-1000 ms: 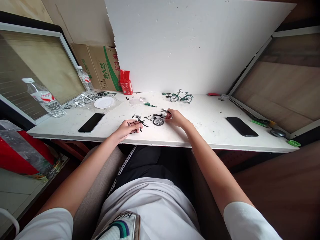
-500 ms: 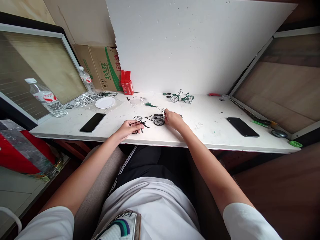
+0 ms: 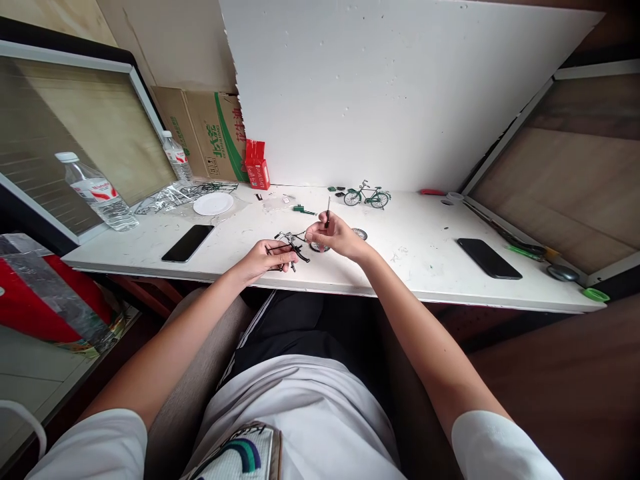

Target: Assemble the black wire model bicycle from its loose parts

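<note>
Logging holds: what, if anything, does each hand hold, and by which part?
Left hand: black frame, exact part unclear. Right hand: thin rod, by its lower part.

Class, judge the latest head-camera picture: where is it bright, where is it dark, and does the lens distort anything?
Head view: the white desktop is bright and softly lit; head view: the black legwear below it sinks into shadow; head view: the wide lens seems to tilt the front bottle; head view: the thin black parts by the left hand lack fine detail.
</note>
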Available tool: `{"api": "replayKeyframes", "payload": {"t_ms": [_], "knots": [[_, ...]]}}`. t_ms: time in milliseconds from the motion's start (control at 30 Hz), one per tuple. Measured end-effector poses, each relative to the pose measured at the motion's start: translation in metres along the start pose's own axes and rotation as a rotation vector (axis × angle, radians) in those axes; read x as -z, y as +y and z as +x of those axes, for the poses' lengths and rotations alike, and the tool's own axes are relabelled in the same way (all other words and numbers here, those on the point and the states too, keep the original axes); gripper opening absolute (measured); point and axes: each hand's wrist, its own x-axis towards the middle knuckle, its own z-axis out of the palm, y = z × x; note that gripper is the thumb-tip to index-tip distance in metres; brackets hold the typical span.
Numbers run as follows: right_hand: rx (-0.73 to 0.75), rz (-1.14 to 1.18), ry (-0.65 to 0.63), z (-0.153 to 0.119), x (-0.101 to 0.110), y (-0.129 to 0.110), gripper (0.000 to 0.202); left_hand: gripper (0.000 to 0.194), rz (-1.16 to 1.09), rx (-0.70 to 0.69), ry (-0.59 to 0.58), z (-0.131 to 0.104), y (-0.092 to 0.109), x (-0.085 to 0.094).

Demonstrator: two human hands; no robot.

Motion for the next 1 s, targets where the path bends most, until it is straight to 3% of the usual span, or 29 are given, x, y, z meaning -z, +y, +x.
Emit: {"api": "replayKeyframes", "payload": {"t_ms": [133, 733, 1000], "knots": [[-0.018, 0.123, -0.064, -0.003, -0.013, -0.013, 0.062, 0.047, -0.041, 0.016, -0.054, -0.005, 0.006, -0.007], [-0.015, 0.183, -0.186, -0.007, -0.016, -0.021, 0.060, 0.041, -0.143, 0.035, -0.146, -0.009, 0.013, -0.015], [-0.126, 0.229, -0.221, -0.008, -0.014, -0.017, 0.063, 0.042, -0.072, 0.072, -0.165, -0.009, 0.011, -0.010]]}}
